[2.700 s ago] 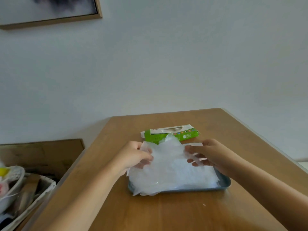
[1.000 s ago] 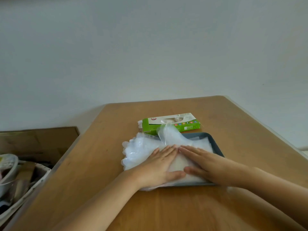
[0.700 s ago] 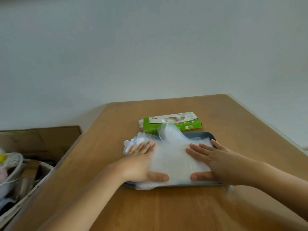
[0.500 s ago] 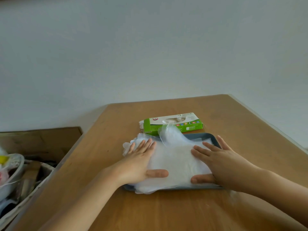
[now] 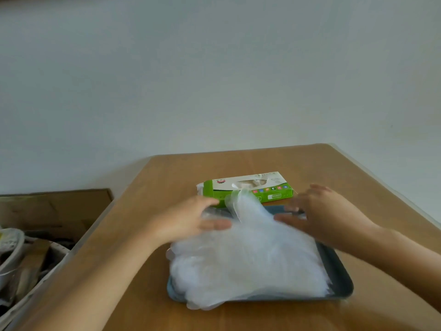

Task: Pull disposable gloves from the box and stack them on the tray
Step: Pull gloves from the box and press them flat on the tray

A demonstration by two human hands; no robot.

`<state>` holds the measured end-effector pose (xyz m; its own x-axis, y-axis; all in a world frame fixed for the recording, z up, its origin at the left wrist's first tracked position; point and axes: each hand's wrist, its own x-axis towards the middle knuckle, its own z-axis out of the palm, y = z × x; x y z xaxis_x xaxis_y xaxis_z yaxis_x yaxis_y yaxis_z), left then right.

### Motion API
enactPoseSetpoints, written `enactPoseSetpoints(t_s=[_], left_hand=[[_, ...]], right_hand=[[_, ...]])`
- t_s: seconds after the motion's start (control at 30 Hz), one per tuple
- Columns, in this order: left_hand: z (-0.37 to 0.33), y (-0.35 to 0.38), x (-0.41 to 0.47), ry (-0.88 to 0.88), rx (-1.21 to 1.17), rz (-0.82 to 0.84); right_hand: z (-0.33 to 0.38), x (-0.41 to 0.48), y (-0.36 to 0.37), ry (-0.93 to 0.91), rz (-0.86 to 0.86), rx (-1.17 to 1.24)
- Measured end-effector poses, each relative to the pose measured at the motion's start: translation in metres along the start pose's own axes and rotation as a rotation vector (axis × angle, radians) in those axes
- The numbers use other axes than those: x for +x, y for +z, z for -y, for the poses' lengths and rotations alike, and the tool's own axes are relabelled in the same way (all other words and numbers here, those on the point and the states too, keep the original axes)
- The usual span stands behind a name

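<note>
At the lower left edge of the frame, off the table (image 5: 133,211), a basket (image 5: 14,247) of odds and ends and a flat sheet of cardboard (image 5: 59,206) sit apart from the work. Left of centre, the left hand (image 5: 191,219) reaches forward palm down. Its fingers are blurred but seem straight and loose and hold nothing, and the thumb lies over the far left part of the gloves (image 5: 245,266).

The gloves form a cloudy, translucent stack that fills the tray (image 5: 340,273) in the lower middle of the frame. The stack spills past the tray's left and near rims, probably because the thin film spreads wider than the tray floor. Just above it, the green box (image 5: 248,188) lies flat with its opening upward. It is close behind the tray, which keeps each pull short. One glove (image 5: 241,204) trails from the opening down onto the stack.

Right of centre, the right hand (image 5: 321,211) hovers palm down over the tray's far right corner, fingers spread and relaxed, gripping nothing. Blur hides whether it touches the film. The two hands flank the trailing glove, apparently placed to take it next.
</note>
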<state>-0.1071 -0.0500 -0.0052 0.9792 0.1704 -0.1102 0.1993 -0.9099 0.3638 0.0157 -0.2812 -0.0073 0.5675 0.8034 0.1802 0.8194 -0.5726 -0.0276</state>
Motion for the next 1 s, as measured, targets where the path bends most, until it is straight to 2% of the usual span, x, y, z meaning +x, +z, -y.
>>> enactPoseSetpoints(t_s=[0.07, 0.17, 0.33, 0.47, 0.53, 0.73, 1.0], left_hand=[[0.005, -0.015, 0.018, -0.004, -0.055, -0.134], [0.02, -0.025, 0.053, -0.035, -0.077, -0.218], [0.038, -0.011, 0.098, -0.071, -0.172, -0.127], [0.043, 0.007, 0.109, -0.049, -0.184, -0.009], [0.046, 0.013, 0.111, -0.016, -0.182, 0.006], [0.05, 0.017, 0.115, 0.019, -0.223, -0.025], [0.053, 0.016, 0.116, 0.0, -0.251, -0.031]], right_hand=[[-0.012, 0.029, -0.004, 0.024, -0.099, 0.108], [-0.023, 0.08, 0.006, -0.027, -0.047, 0.171], [-0.021, 0.136, 0.032, -0.122, 0.063, 0.288], [-0.014, 0.149, 0.05, -0.167, 0.145, 0.186], [-0.017, 0.15, 0.057, -0.147, 0.155, 0.225], [-0.02, 0.145, 0.069, -0.044, -0.023, 0.439], [-0.03, 0.146, 0.071, 0.086, -0.164, 0.766]])
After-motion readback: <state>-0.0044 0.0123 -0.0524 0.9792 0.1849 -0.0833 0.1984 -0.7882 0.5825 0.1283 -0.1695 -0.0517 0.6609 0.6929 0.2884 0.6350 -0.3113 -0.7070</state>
